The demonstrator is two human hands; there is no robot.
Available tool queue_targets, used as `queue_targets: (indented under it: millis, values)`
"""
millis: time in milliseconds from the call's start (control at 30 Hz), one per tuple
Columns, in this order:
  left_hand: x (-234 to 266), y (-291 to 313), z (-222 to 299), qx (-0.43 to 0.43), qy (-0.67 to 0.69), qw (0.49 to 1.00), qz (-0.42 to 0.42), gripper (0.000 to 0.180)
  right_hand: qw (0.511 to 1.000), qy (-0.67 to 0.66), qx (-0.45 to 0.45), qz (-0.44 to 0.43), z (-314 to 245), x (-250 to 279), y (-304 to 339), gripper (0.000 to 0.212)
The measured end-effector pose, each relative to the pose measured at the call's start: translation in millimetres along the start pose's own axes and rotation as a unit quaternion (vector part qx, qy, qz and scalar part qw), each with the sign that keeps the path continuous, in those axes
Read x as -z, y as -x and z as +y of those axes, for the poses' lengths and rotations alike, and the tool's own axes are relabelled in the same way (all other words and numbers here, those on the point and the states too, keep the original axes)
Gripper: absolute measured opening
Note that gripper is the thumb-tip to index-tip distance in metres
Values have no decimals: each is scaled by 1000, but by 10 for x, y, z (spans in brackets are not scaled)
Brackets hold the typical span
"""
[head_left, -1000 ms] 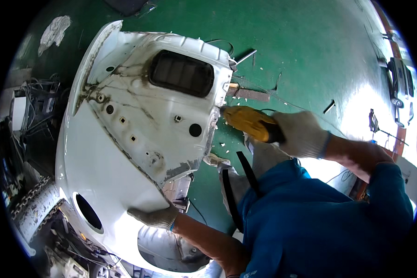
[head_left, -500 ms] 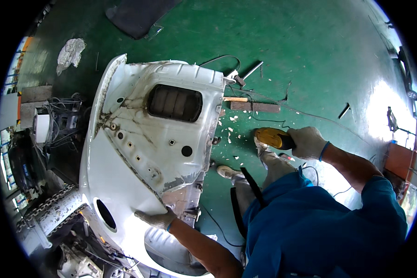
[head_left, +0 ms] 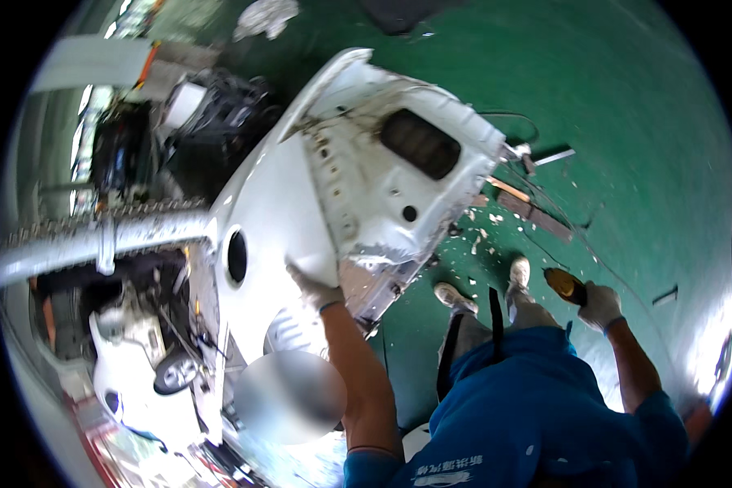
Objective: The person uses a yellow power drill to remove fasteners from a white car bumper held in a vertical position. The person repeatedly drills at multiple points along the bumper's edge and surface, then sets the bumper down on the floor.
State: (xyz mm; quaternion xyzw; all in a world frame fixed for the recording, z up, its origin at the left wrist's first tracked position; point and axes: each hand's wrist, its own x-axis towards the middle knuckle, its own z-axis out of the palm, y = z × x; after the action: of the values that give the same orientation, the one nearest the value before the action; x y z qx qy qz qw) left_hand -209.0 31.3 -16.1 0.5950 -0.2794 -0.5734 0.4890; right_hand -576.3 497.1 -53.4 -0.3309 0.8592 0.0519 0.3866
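Note:
A large white car body panel (head_left: 289,207) with rusty seams, a dark rectangular opening and an oval hole takes up the middle-left. My left hand (head_left: 315,291), in a pale glove, lies on its painted surface near the lower edge, fingers stretched out and nothing held. Out to the right, my right hand (head_left: 600,306), also gloved, is wrapped round a yellow and dark hand tool (head_left: 563,285). That tool has a rounded yellow body; its exact kind I cannot make out. It is held over the green floor, apart from the panel.
White flakes (head_left: 477,242), a dark block (head_left: 537,216) and a cable (head_left: 626,276) lie on the green floor (head_left: 610,106). A thick white beam with a chain (head_left: 106,244) meets the panel's left side. A white car (head_left: 138,366) stands lower left. A blurred patch hides some of the lower middle.
My view has turned, so the panel appears tilted and shifted right. My right hand and its tool now appear lower and farther right. My left hand stays on the panel.

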Motion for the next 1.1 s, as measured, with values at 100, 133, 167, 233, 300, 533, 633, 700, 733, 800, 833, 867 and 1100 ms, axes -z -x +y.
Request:
queue_targets:
  millis: [100, 133, 167, 233, 300, 533, 633, 700, 733, 800, 833, 867, 1100]
  values:
    - [149, -93, -72, 13, 67, 997, -44, 75, 999, 44, -1, -12, -35, -8, 18, 30]
    - [314, -186, -134, -5, 84, 996, -30, 70, 998, 54, 7, -12, -46, -2, 31, 30]
    - [484, -274, -173, -23, 98, 995, -17, 65, 998, 63, 14, -14, -72, -32, 22, 30]
    - [357, -202, -235, -35, 110, 993, -18, 65, 997, 75, 4, -5, -24, -62, 10, 29]
    - [363, -180, -229, -23, 135, 990, -32, 66, 997, 81, 2, 0, -39, -68, 26, 29]
    - [341, -96, -181, 9, 134, 989, -64, 65, 996, 82, -27, 17, -134, -206, 106, 33]
    - [424, -182, -195, 22, 134, 989, -53, 66, 994, 99, -34, 20, -166, -361, 101, 39]
    - [535, -206, -217, 38, 121, 986, -111, 71, 992, 115, -31, 38, -129, -524, 77, 34]
    - [666, -254, -234, 19, 98, 986, -135, 64, 992, 120, -30, 19, -143, -571, 63, 32]
    - [791, -264, -415, -235, -160, 940, -189, 55, 993, 119, 15, 9, 163, -945, -123, 28]
    - [869, -250, -531, -399, -321, 846, -146, 55, 998, 63, -19, -13, 92, -1035, -85, 30]
    - [979, -217, -673, -458, -366, 799, -130, 58, 993, 116, 7, -7, 158, -1132, -112, 29]
    - [1673, 292, -1630, -81, -285, 931, -214, 37, 994, 87, -59, -15, 589, -1456, -471, 33]
